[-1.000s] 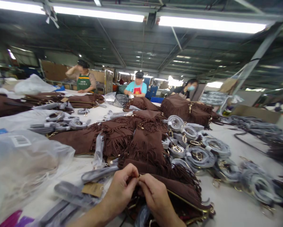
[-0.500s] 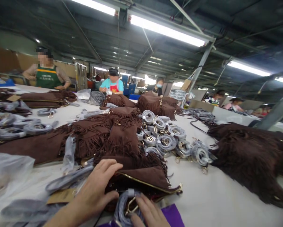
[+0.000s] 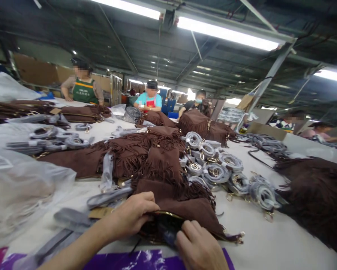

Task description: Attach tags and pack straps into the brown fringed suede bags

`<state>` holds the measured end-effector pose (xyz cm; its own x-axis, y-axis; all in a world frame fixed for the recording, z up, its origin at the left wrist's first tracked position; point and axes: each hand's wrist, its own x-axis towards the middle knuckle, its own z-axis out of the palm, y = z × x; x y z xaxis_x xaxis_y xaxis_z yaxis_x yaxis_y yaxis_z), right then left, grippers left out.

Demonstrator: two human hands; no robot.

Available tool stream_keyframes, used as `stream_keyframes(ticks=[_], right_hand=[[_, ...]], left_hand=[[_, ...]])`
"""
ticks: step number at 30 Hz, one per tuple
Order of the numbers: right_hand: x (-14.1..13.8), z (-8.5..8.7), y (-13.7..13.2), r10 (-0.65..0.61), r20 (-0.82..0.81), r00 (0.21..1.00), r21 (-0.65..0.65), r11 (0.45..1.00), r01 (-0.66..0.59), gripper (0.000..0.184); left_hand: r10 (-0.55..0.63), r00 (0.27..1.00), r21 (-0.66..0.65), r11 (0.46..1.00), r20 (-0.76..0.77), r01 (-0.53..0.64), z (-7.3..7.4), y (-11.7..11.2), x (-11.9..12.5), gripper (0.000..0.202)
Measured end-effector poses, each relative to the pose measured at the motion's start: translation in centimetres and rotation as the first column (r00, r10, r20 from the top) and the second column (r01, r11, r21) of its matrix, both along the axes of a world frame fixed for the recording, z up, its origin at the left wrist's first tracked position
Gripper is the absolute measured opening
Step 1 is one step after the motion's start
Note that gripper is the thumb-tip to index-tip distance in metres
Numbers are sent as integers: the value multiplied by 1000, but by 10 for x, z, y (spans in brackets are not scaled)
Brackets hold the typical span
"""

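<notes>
A brown fringed bag (image 3: 185, 206) lies in front of me with its gold zipper open. My left hand (image 3: 137, 213) is closed on the near-left edge of its mouth, thumb and fingers pinching the zipper side. At the right of the opening, my right hand (image 3: 199, 243) has its fingers curled around a wrapped coiled strap (image 3: 168, 230). That strap lies in shadow, partly inside the bag, and the fingertips are hidden. A purple plastic sheet (image 3: 123, 260) lies beneath, along the near edge.
Several coiled grey-wrapped straps (image 3: 214, 170) are heaped right of centre. More brown fringed bags (image 3: 162, 161) lie beyond, and a dark fringed pile (image 3: 317, 198) sits at right. Clear plastic bags (image 3: 27, 187) spread at left. Co-workers (image 3: 85, 88) stand across the table.
The coiled strap has gone from in front of the bag into its opening, along with my right hand. My left hand has closed on the bag's edge. The view has turned left.
</notes>
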<state>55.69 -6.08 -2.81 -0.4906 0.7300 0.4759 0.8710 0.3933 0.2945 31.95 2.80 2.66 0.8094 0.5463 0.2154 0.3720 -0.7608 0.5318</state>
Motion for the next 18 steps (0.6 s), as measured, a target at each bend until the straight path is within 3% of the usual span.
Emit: stream_keyframes(ticks=[3, 6, 9, 11, 13, 15, 18], right_hand=[[9, -10, 13, -145, -53, 988, 60, 987, 148, 24], [21, -11, 6, -82, -108, 991, 9, 996, 84, 28], [52, 12, -10, 62, -252, 966, -185, 977, -110, 31], [83, 32, -13, 1, -298, 954, -159, 986, -51, 41], [114, 47, -9, -11, -243, 970, -110, 994, -16, 55], [136, 54, -4, -6, -202, 979, -218, 975, -39, 64], [149, 52, -6, -7, -272, 962, -469, 874, -127, 67]], left_hand=[[-47, 992, 103, 993, -116, 59, 2, -6, 1, 27], [-34, 965, 215, 972, -259, 92, -1, -11, 6, 35], [-15, 934, 272, 955, -357, 119, -8, -15, 10, 40], [3, 926, 288, 951, -378, 114, -12, -16, 12, 41], [5, 927, 281, 954, -374, 108, -16, -17, 12, 44], [5, 933, 263, 960, -361, 96, -18, -16, 12, 50], [32, 931, 256, 964, -363, 67, -18, -16, 12, 52]])
